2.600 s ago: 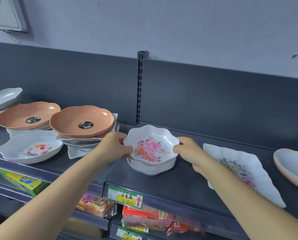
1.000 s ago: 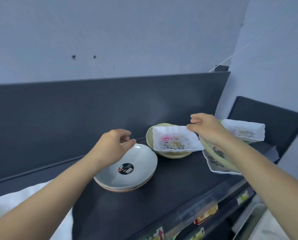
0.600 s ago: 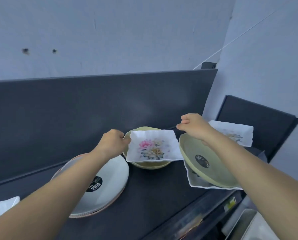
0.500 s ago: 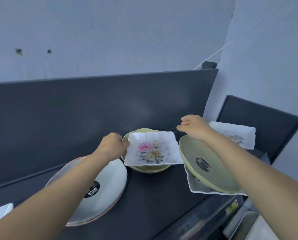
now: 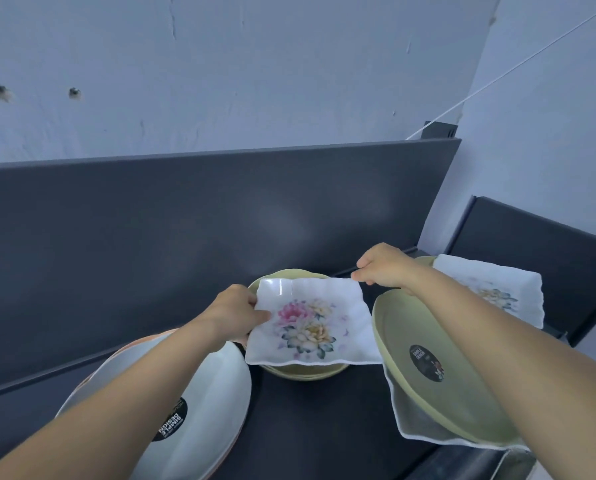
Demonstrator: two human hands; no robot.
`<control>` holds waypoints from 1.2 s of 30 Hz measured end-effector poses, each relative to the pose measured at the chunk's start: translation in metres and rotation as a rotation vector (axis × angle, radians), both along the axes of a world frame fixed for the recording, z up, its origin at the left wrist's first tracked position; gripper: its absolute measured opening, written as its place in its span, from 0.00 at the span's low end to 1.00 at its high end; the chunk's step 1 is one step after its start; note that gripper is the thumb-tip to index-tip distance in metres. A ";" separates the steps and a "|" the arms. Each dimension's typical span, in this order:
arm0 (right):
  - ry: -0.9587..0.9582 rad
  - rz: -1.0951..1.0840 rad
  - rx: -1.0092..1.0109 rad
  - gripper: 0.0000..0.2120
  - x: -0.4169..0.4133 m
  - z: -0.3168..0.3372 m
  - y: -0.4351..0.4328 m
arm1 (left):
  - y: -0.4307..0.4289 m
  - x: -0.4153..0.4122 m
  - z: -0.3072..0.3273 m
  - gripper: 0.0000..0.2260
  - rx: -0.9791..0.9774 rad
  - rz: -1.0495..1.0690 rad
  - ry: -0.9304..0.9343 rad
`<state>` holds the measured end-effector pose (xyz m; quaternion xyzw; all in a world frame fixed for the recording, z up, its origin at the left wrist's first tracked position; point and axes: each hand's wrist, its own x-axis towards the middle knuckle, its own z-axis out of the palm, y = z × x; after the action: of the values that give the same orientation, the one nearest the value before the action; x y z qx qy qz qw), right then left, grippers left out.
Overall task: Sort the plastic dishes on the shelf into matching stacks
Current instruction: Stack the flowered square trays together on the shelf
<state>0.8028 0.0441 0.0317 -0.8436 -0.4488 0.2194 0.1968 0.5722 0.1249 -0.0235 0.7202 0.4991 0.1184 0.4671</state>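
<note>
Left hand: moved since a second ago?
Yes. The left hand went right, off the white round plate, and now grips the floral dish by its left edge.

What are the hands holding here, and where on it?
The square floral dish: left hand grips its left edge, right hand pinches its far right corner.

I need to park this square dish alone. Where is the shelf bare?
Bare shelf lies in front of the green bowls, between the white plate and the green plate. The right end is crowded: green plate, a dish under it, a floral dish behind.
</note>
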 end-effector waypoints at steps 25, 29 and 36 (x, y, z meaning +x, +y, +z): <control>0.288 0.129 0.170 0.09 -0.012 0.001 0.028 | -0.010 -0.039 0.020 0.05 0.181 0.166 -0.233; 0.294 0.152 0.169 0.08 -0.024 0.005 0.032 | -0.017 -0.055 0.030 0.04 0.187 0.197 -0.245; 0.330 0.230 0.173 0.08 -0.062 0.018 0.030 | -0.036 -0.100 0.043 0.06 0.144 0.273 -0.296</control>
<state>0.7411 0.0743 0.0497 -0.7196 -0.5210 0.3360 0.3128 0.4725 0.0886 0.0196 0.6521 0.5084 0.3202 0.4623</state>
